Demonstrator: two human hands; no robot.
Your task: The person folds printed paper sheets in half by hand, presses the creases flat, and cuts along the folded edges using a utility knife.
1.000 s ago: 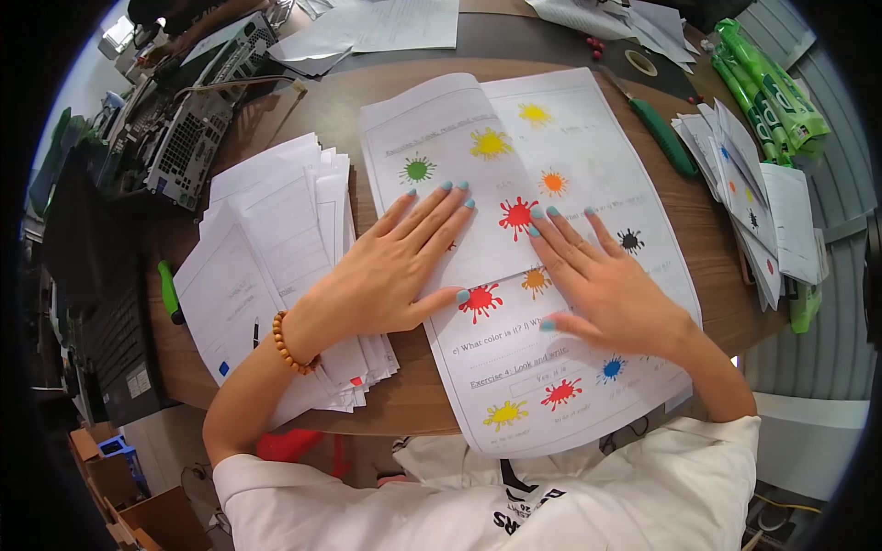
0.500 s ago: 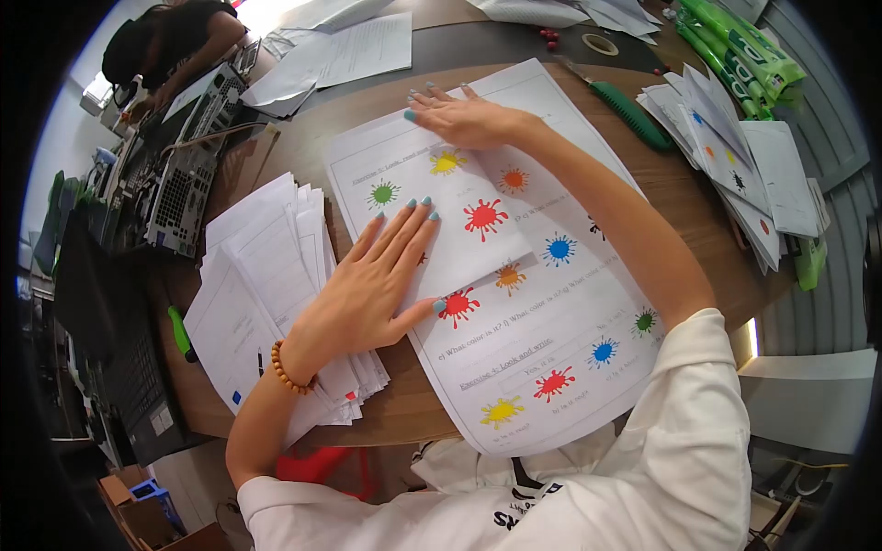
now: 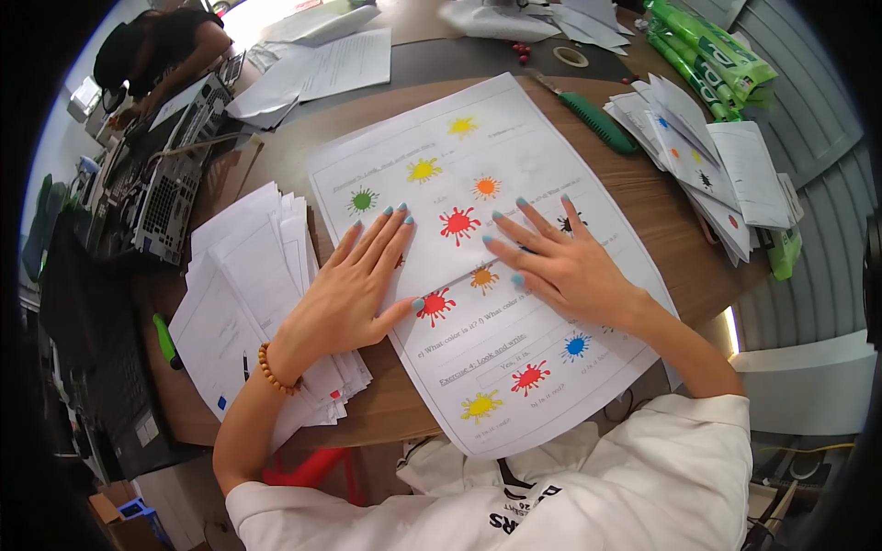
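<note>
A large printed worksheet (image 3: 478, 363) with coloured paint splats lies flat on the wooden table, its near end hanging past the front edge. Across its middle runs a straight edge, where a smaller paper piece or flap lies on top; I cannot tell if it is loose or joined. My left hand (image 3: 354, 289) rests flat on the left side of this piece, fingers stretched forward and thumb out by a red splat. On the right, my right hand (image 3: 579, 275) lies palm down on the sheet with its fingers spread, partly covering a blue splat. Neither hand grips anything.
A loose paper stack (image 3: 239, 285) sits at the left, another stack (image 3: 703, 161) at the right. Behind the worksheet lie a green-handled bladed tool (image 3: 597, 121) and a tape roll (image 3: 571, 57). Green packs (image 3: 712, 60) stand back right. Another person (image 3: 156, 50) is far left.
My right hand has moved from the worksheet's far end back toward me and to the right, uncovering splats at the top. My left hand stays flat in place on the paper.
</note>
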